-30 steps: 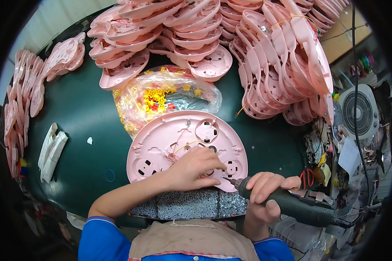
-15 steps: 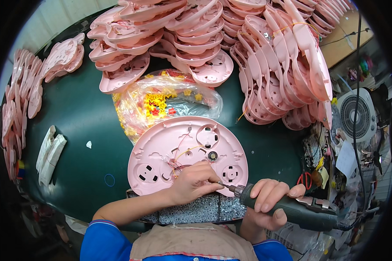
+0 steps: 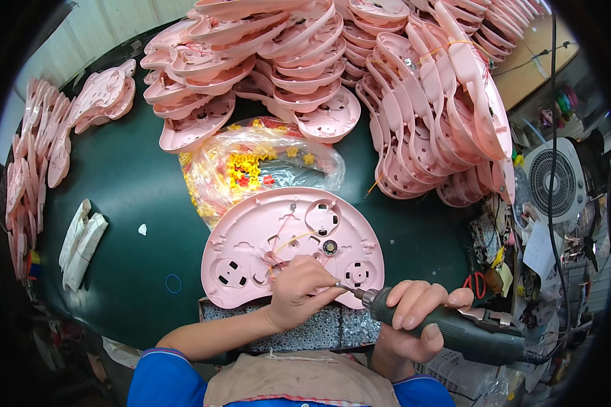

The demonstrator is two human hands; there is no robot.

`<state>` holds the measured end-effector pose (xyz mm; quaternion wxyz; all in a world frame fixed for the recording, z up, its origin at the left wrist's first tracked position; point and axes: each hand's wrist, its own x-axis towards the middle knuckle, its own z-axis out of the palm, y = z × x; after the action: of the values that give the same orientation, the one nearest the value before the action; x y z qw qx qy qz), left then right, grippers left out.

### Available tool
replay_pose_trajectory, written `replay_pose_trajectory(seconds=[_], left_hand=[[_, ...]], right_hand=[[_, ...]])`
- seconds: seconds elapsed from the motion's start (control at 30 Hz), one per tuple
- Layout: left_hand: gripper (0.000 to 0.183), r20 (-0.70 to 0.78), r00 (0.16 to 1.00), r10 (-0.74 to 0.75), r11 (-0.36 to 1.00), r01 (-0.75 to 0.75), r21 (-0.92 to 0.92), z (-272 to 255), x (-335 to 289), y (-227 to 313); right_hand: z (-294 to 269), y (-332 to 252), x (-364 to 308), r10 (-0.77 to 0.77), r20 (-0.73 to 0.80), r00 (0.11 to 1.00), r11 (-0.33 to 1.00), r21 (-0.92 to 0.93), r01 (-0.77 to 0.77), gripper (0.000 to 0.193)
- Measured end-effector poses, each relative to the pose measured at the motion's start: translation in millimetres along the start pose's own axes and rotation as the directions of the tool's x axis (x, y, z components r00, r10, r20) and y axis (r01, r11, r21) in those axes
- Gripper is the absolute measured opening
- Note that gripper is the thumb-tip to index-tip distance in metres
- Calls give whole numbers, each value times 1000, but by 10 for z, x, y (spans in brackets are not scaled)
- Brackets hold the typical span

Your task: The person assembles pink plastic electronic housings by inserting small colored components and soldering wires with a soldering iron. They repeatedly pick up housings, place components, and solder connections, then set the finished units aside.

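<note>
My right hand [image 3: 417, 315] is wrapped around a dark green electric screwdriver [image 3: 461, 334], which points left and slightly up. My left hand [image 3: 304, 290] is closed in a pinch at the tip of the bit, where a small silvery screw [image 3: 337, 285] shows between the fingertips. Beneath and beyond both hands lies a pink plastic shell [image 3: 234, 227], its inside facing up. Thin red and yellow wires, a round dark part [image 3: 329, 247] and slotted round seats are in it. My left hand hides part of the wires and the shell's near edge.
Behind the shell lies a clear bag [image 3: 251, 169] of yellow and red star pieces. Stacked pink shells [image 3: 421, 129] crowd the far side. A tray of small metal pieces [image 3: 288, 337] is at the near edge. Red scissors [image 3: 480, 283] and a fan [image 3: 553, 178] are right.
The screwdriver and my left hand have shifted slightly left, still together. The screw at the bit's tip shows more plainly. The whole view has tilted a little.
</note>
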<state>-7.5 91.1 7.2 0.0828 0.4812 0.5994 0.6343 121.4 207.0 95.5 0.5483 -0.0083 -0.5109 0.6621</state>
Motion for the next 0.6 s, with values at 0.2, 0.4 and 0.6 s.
replay_pose_trajectory(seconds=[0.2,0.4,0.6], left_hand=[[33,33,946,322,870,-310,385,-79,108,-26],[14,514,805,296,882,-437,178,212,-246,129],[10,700,683,209,860,-469,200,511,-458,112]], right_hand=[[-7,146,49,38,58,998,999,-3,-38,46],[-269,676,179,46,201,979,979,-202,-4,45],[-338,934,136,65,159,985,975,-222,-28,41]])
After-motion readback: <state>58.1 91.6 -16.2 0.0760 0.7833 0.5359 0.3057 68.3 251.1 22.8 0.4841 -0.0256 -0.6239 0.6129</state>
